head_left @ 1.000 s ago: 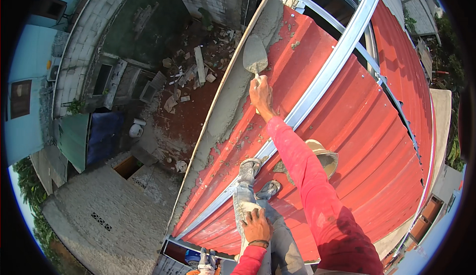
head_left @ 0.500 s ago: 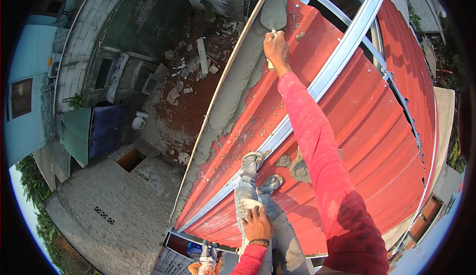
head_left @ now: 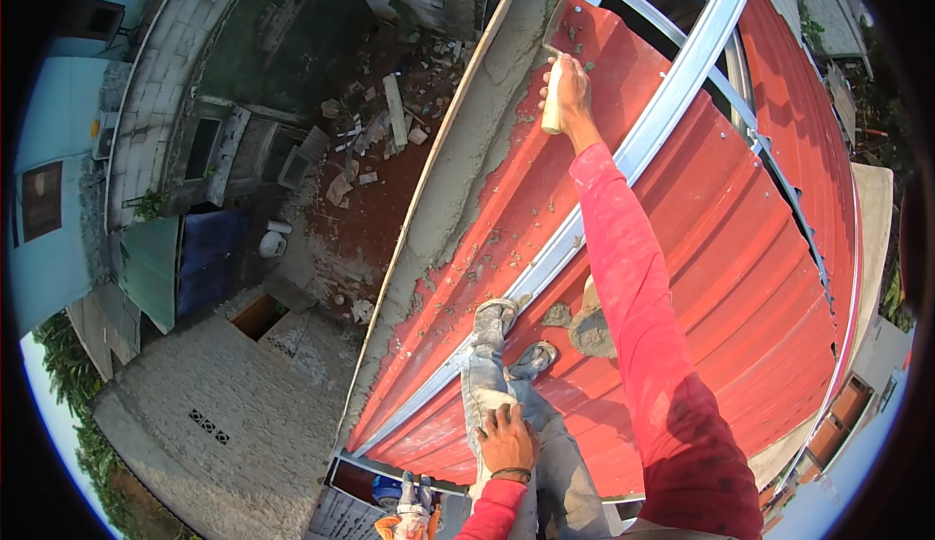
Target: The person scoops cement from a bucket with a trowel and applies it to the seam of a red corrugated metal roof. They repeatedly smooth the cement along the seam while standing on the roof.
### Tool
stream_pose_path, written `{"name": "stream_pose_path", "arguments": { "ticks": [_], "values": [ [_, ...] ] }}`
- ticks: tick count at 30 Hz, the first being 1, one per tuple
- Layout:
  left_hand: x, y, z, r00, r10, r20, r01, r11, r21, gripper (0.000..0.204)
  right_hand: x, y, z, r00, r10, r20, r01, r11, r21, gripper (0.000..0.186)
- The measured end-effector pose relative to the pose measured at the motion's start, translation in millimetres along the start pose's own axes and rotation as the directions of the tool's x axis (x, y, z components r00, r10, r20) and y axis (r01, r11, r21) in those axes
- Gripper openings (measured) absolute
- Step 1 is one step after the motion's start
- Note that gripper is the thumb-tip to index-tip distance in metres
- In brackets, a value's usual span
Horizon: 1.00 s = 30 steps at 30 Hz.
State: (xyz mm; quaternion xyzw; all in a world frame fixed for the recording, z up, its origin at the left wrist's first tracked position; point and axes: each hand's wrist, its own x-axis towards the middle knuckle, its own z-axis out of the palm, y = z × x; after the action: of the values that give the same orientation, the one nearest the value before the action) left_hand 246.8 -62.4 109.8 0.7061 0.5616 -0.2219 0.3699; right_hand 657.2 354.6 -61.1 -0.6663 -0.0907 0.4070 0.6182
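Observation:
My right hand [head_left: 570, 92] grips the cream handle of a trowel [head_left: 553, 102]; its metal blade is turned nearly edge-on against a band of wet grey mortar [head_left: 458, 185] at the red corrugated roof's edge [head_left: 516, 209]. A thin pale board [head_left: 404, 240] borders the mortar. My left hand [head_left: 504, 433] lies with fingers apart on my jeans-clad left knee. My dusty feet [head_left: 495, 316] are on the roof by a long metal channel [head_left: 623, 175]. Beside my right forearm, a mortar-smeared container [head_left: 590, 331] is largely hidden behind the sleeve.
Metal framing [head_left: 643, 14] spans a dark gap at upper right. Left of the edge is a steep drop to a yard with rubble [head_left: 394, 111], block walls and a rough concrete surface [head_left: 214, 394]. A person in orange and grey [head_left: 409, 511] shows at the lower edge.
My right hand moved up and rightward along the mortar, then slightly right; the trowel blade turned from face-on to nearly edge-on. My left hand stayed on my knee.

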Motion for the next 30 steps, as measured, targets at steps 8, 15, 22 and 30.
{"name": "stream_pose_path", "arguments": {
  "ticks": [8, 15, 22, 30],
  "values": [
    [-3.0, -1.7, -2.9, 1.000, -0.011, -0.012, 0.011, 1.000, 0.000, 0.042, -15.0, 27.7, 10.1, 1.000, 0.024, 0.015, -0.022, 0.987, -0.156, 0.046],
    [-1.6, 1.7, 0.0, 1.000, -0.015, -0.020, 0.015, 0.999, 0.032, 0.041, -145.0, 130.4, 22.7, 0.975, 0.221, -0.014, -0.222, 0.971, -0.088, 0.042],
    [-6.7, -5.3, -2.5, 0.999, -0.048, -0.012, 0.048, 0.999, 0.018, 0.042, -79.9, 30.2, 44.2, 0.977, -0.205, -0.062, 0.126, 0.788, -0.603, 0.034],
    [-8.2, -4.3, -0.6, 1.000, -0.026, -0.014, 0.026, 1.000, -0.001, 0.041, 12.9, -25.9, 59.6, 0.974, -0.201, -0.100, 0.101, 0.790, -0.604, 0.042]
  ]
}}
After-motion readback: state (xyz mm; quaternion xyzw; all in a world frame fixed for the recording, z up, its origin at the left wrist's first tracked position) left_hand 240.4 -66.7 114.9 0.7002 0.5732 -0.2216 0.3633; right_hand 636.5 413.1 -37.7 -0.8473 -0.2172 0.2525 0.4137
